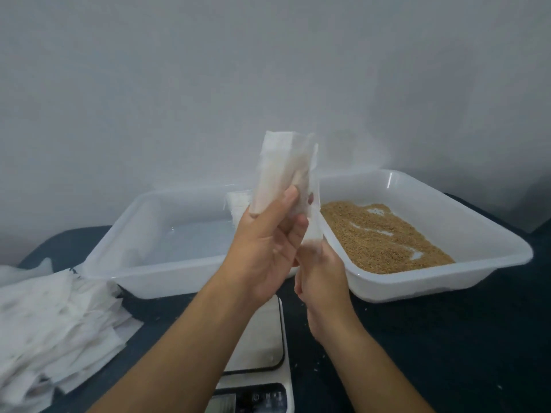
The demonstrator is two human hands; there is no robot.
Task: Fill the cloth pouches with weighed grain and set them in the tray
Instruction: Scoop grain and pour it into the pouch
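Observation:
A thin white cloth pouch (283, 162) stands upright in the air above the gap between two trays. My left hand (268, 242) grips its lower half, thumb on the front and fingers behind. Just below, my right hand (320, 272) holds the pouch's bottom end; its fingers are blurred. Brown grain (384, 239) lies in the white tray on the right (447, 281). The white tray on the left (125, 263) has one pouch (238, 204) lying at its far right. A white kitchen scale (262, 347) sits under my forearms.
A loose heap of flat white pouches (56, 323) lies at the left on the dark table (447, 353). A pale wall stands close behind the trays. A few stray grains dot the table near the scale.

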